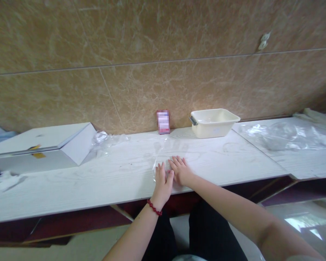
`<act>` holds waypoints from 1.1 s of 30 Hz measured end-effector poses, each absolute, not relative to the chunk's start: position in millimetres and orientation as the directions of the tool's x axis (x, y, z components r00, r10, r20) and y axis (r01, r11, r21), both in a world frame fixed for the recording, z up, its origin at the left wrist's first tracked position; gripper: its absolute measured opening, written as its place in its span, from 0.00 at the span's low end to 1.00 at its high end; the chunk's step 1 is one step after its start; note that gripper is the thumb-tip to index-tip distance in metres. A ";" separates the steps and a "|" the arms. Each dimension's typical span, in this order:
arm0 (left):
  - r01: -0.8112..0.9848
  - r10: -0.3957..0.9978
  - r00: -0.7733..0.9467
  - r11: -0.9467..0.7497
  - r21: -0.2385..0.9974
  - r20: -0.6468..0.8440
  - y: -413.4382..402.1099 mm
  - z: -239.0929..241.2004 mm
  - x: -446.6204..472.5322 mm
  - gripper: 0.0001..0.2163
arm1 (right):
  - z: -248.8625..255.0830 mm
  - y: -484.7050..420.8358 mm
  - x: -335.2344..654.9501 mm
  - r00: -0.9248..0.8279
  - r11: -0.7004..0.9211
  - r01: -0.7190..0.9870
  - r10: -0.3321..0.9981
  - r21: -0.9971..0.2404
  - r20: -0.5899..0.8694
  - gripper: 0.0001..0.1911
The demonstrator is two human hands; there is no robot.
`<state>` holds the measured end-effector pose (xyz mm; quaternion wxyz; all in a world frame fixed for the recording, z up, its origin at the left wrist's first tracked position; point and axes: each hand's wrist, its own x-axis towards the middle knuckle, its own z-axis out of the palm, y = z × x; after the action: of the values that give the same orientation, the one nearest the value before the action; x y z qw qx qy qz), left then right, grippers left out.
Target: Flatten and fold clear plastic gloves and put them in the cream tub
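Near the front edge of the white tabletop (136, 170), both my hands lie on a thin clear plastic sheet or bag (161, 149), whose outline is hard to make out. My left hand (162, 181), with a red bead bracelet (154, 207) at the wrist, points forward, fingers stretched out and thumb apart. Just beside it, my right hand (180, 172) is laid flat with its fingers spread to the far left. The left thumb comes close to the right hand; whether they touch I cannot tell.
Against the tiled wall (141, 90) stand a small card or packet with a blurred face (163, 122) and a cream plastic tub (213, 128) with a grey handle. A white box (46, 143) and crumpled clear plastic (104, 139) are at left. More clear plastic (290, 136) lies at right.
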<state>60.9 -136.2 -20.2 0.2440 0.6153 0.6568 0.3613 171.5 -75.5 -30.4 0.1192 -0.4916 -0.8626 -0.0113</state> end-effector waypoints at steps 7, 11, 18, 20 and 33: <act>0.786 0.921 0.300 -0.387 0.481 0.250 -107.5 -4.1 54.4 0.21 | -27.6 -81.1 172.9 -0.522 0.534 0.844 0.837 -0.041 0.166 0.30; 0.807 0.855 0.497 -0.518 0.283 0.148 -74.3 -7.5 42.8 0.21 | -32.1 -80.6 172.5 -0.507 0.528 0.848 0.832 -0.044 0.223 0.28; 0.791 0.797 0.603 -0.602 0.108 0.028 -35.2 -19.7 11.0 0.25 | -38.7 -82.2 171.5 -0.465 0.516 0.854 0.813 -0.065 0.350 0.26; 0.788 0.792 0.610 -0.610 0.078 0.031 -28.0 -20.2 4.0 0.26 | -38.4 -82.6 171.6 -0.457 0.511 0.857 0.815 -0.070 0.356 0.26; 0.850 0.850 0.526 -0.526 0.034 -0.021 27.0 -21.2 -22.6 0.25 | -30.3 -85.2 172.1 -0.445 0.497 0.863 0.831 -0.088 0.333 0.27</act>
<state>-22.6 27.0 -21.2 0.0197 0.8734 0.4866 -0.0010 172.1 -85.2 -30.3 0.1683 -0.4993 -0.8486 -0.0473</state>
